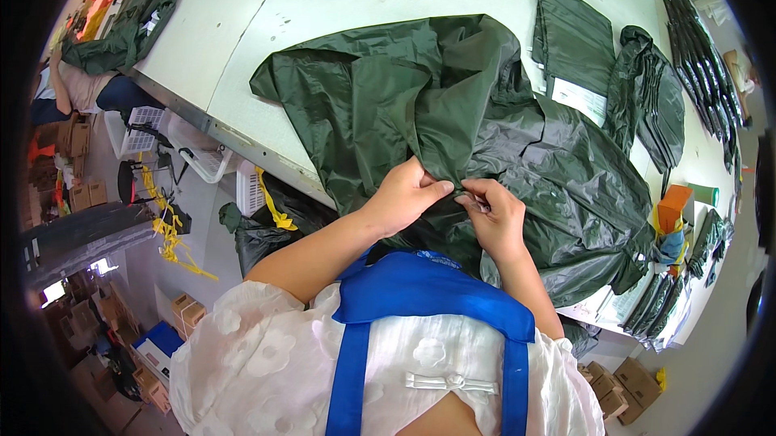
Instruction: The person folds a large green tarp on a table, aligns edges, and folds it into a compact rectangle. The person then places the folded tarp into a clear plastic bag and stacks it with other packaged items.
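A large dark green, shiny waterproof garment [388,105] lies crumpled over the near side of the pale table, its folds reaching toward the right. Over the table's front edge, my left hand [411,195] pinches the cloth between thumb and fingers. Close beside it, my right hand [493,214] is closed with thumb and fingertips together on the same garment's edge. The fingertips of both hands nearly meet. Whether a small fastener sits between them is too small to make out.
Folded green garments [574,36] and a green bundle [647,96] lie to the right. An orange box [672,208] stands near the right edge. White baskets [202,157] sit below the table at left. Another person [85,84] handles green cloth at far left.
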{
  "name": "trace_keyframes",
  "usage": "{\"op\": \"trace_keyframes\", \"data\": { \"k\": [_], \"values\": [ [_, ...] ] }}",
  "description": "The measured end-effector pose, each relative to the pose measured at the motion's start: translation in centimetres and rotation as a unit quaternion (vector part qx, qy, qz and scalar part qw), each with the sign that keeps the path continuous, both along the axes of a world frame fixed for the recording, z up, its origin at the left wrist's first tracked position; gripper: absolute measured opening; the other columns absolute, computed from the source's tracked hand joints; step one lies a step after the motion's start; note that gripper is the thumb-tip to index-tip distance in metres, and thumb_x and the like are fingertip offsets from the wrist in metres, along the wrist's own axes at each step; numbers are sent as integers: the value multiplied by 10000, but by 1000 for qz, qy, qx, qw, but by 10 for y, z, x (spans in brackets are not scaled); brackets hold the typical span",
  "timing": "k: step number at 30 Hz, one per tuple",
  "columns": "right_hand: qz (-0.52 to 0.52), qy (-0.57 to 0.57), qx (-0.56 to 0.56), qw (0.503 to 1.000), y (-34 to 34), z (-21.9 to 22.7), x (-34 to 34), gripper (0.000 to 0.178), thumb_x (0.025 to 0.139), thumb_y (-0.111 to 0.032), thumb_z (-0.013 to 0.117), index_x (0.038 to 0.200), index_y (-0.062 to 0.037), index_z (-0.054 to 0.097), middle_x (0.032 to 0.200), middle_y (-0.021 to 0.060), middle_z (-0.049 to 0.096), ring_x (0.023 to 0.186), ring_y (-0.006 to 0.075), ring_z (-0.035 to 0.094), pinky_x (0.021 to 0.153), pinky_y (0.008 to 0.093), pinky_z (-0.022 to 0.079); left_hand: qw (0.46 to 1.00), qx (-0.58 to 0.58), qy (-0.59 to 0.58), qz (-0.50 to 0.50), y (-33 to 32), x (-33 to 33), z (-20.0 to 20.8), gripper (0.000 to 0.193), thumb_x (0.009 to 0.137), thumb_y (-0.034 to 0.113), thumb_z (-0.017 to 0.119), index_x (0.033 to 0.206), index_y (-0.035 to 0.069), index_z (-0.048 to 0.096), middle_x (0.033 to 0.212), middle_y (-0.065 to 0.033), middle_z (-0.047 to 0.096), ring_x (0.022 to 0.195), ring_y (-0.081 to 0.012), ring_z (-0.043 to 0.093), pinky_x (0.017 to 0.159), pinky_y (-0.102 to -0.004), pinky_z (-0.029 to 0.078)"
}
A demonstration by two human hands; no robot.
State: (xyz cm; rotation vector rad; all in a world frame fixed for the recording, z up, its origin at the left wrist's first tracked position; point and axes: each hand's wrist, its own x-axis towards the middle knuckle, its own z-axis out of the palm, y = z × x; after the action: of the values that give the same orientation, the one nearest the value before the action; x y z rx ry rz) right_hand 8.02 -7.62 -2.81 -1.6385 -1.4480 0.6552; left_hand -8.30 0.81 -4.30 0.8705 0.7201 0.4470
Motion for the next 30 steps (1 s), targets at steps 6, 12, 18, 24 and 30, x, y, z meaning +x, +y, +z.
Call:
{"op": "trace_keyframes", "data": {
  "k": [6, 12, 18, 24, 30],
  "values": [
    [-69, 51, -42, 995, 6, -11, 12, 196, 730, 6, 746, 866, -19, 606, 760, 71, 628, 616, 116, 561, 578, 236, 457, 997, 74, 18, -28, 3, 9, 6, 360, 853, -4, 642, 1168, -35, 470, 1100, -119, 616, 1040, -171, 596, 917, -320, 470],
    [-52, 89, -58, 993, 13, -1, 13, 209, 758, 8, 729, 916, -30, 597, 743, 37, 611, 615, 82, 534, 569, 217, 440, 986, 152, 60, -18, 12, 16, 2, 331, 816, 11, 702, 1096, -31, 529, 1048, -130, 643, 905, -156, 641, 813, -313, 519],
    [29, 69, -112, 991, 13, 5, 29, 175, 732, 5, 700, 854, -28, 578, 679, 35, 546, 576, 91, 494, 526, 230, 400, 908, 385, 72, -148, 55, -3, 1, 276, 781, 166, 740, 997, 12, 663, 931, -95, 690, 888, -165, 641, 788, -304, 497],
    [58, 21, -331, 942, -20, 2, 86, 153, 708, -36, 682, 834, -12, 598, 703, 59, 595, 555, 121, 496, 537, 255, 412, 736, 411, 535, 47, 212, -80, -53, 400, 815, 220, 655, 1185, 86, 585, 883, -117, 682, 846, -265, 656, 739, -367, 506],
    [-59, -3, -286, 956, 10, 35, 107, 135, 772, -40, 656, 899, -3, 633, 734, 8, 604, 603, 48, 477, 553, 209, 391, 832, 216, 506, 76, 246, -100, -65, 330, 874, 280, 597, 1080, 23, 602, 805, -132, 649, 735, -224, 653, 715, -337, 514]
  ]
}}
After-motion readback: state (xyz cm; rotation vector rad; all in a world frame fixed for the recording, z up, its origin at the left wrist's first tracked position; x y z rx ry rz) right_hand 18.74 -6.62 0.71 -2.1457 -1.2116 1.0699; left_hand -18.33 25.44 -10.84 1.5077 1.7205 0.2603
